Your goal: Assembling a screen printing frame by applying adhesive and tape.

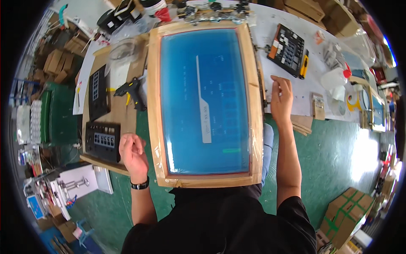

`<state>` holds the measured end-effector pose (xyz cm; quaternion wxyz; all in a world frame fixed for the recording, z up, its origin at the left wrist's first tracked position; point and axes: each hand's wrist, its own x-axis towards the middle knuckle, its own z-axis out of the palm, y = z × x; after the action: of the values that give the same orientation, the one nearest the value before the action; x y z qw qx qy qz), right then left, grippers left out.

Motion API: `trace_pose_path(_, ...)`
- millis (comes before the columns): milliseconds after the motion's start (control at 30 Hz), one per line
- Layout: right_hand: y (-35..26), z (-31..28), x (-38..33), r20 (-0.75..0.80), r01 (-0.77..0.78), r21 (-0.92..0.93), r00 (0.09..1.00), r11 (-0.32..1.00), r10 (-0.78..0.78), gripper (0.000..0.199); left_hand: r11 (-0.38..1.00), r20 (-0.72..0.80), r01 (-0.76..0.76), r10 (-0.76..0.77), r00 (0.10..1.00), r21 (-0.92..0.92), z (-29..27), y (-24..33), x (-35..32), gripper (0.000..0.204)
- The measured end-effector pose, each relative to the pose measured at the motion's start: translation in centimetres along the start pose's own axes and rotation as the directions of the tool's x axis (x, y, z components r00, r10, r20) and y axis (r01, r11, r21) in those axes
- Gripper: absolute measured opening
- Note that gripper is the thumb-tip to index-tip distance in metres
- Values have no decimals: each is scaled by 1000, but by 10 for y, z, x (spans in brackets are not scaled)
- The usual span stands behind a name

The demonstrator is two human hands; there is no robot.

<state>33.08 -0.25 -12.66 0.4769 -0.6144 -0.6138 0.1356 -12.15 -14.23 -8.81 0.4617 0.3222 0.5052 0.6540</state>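
A wooden-framed printing screen [169, 106] with blue mesh stands raised before me, a pale stencil shape down its middle. My left hand [134, 153] hovers by the frame's lower left side, near a black panel with a row of square openings [102, 142]. Its fingers are curled in with nothing visible in them. On the other side, my right hand [282, 96] is over the table edge, apart from the frame's right rail. Those fingers are bent toward the thumb, and I see nothing held. The screen hides whatever lies beneath it.
Left on the table are another black panel [98, 92] and a black glue gun [132, 92]. At right lie a black device with knobs [286, 51], a yellow utility knife [304, 64] and a red-capped plastic bottle [335, 78]. Metal clamps [215, 12] line the screen's far end.
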Motion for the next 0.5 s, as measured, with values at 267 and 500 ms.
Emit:
trace_pose_path(267,12,7,-2,-2,35,-7,999,999,-35,48,991,-51,88,-83,995,97,16,-2,-2,18)
trace_pose_path(500,16,7,-2,-16,-42,25,999,999,42,52,992,-50,116,-114,992,39,15,-14,3,19)
